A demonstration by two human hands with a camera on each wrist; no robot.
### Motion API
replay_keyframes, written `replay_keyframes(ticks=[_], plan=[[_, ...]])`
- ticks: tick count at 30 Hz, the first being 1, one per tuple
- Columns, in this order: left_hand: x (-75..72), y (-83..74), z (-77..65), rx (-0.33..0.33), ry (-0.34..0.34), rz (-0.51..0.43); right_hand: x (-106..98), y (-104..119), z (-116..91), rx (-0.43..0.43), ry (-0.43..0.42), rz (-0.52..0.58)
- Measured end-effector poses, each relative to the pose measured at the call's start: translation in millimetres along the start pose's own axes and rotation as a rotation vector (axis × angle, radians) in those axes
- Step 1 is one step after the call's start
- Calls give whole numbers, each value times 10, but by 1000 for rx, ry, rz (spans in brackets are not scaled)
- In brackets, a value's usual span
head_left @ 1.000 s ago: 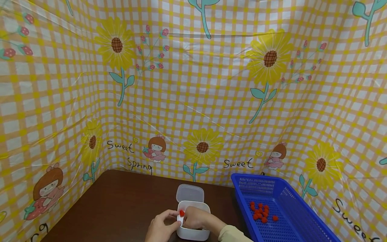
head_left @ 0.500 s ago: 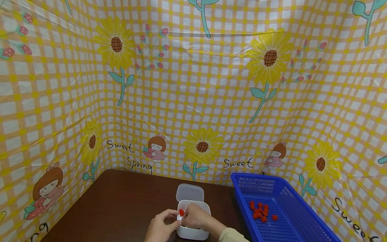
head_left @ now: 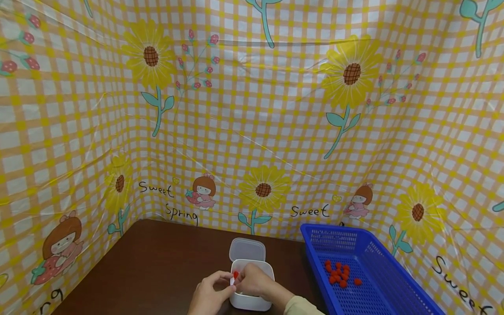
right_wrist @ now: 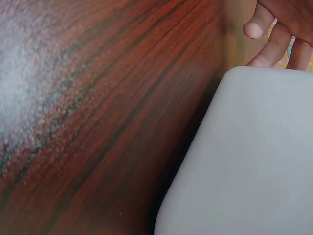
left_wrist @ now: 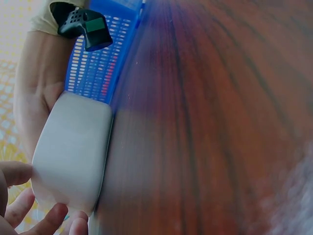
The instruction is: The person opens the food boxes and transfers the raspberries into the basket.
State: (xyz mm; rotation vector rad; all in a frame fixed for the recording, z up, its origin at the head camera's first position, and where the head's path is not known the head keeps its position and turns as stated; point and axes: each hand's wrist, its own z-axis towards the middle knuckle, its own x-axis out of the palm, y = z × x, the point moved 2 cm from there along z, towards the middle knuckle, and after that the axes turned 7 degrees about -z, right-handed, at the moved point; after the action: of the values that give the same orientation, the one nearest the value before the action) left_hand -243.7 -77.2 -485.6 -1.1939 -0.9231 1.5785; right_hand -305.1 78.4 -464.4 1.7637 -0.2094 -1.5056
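Observation:
A white rectangular box [head_left: 250,302] stands on the table at the bottom centre of the head view, its translucent lid [head_left: 247,250] tipped open at the back. My left hand [head_left: 210,292] grips the box's left side, thumb and fingertips at the wall; the left wrist view shows these fingers [left_wrist: 51,219] around the box's end. My right hand [head_left: 253,279] reaches into the box with bent fingers, its fingertips hidden low inside. Between both hands' fingertips a small red piece [head_left: 236,274] shows at the left wall; I cannot tell whether the right fingers pinch it.
A blue perforated basket [head_left: 378,271] stands at the right, with several small red pieces [head_left: 338,274] lying in it. Brown wood-grain table [head_left: 165,262] extends left of the box. A checked, flower-printed cloth [head_left: 252,131] hangs around the back and sides.
My right fingertips have shifted slightly left, toward the red piece, and less of it shows. My left hand stays at the box's side.

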Motion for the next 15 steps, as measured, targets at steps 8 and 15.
replay_keyframes(ticks=[8,15], plan=[[14,15,-3,1,-5,10,11,-13,15,-10,6,7],[25,27,10,13,-11,29,-32,-28,40,1,10,11]])
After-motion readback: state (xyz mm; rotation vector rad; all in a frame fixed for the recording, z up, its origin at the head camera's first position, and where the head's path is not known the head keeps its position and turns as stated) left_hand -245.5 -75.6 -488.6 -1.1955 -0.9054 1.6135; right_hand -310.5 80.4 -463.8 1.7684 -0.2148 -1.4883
